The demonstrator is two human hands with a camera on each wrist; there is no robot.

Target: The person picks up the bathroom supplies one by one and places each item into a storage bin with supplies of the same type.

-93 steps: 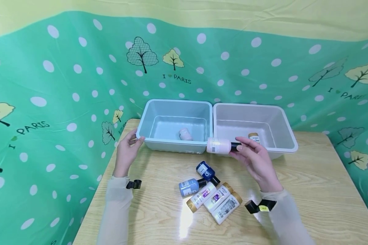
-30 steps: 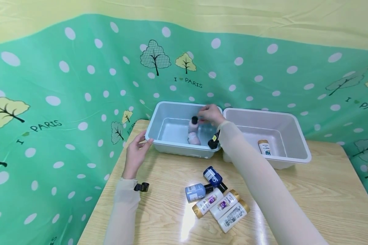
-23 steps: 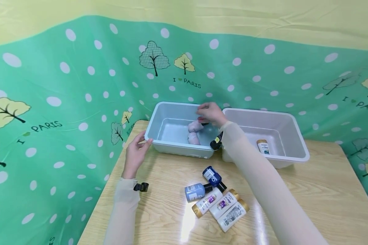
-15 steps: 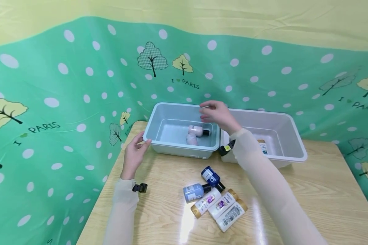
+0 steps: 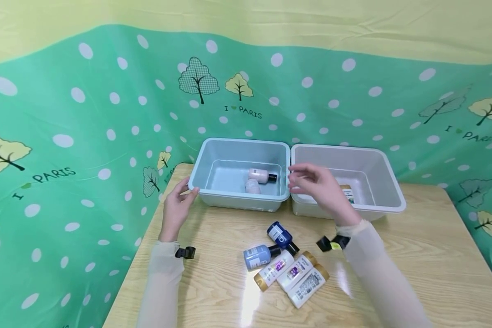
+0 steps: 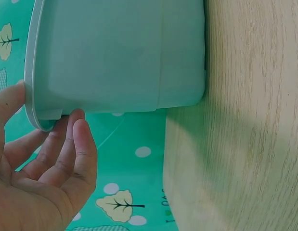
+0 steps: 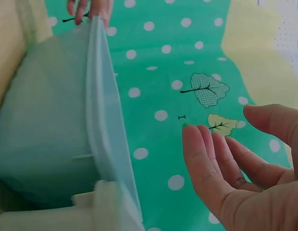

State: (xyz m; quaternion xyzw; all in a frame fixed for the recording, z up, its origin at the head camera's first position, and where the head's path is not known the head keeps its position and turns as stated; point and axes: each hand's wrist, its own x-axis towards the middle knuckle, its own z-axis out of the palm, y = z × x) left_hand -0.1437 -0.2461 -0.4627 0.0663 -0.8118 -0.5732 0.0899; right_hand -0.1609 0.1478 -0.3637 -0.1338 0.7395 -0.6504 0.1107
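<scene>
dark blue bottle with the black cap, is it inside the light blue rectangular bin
No, the dark blue bottle lies on the pale wooden table, outside the light blue rectangular bin.

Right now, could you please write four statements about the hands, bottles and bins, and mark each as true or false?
The left hand holds the blue bin by its rim. True.
The right hand holds the dark blue bottle. False: the right hand is empty, and the dark blue bottle lies on the table.
A black-capped pink bottle lies in the blue bin. True.
The gold-capped bottles are all on the table. False: one gold-capped bottle lies in the gray bin.
</scene>
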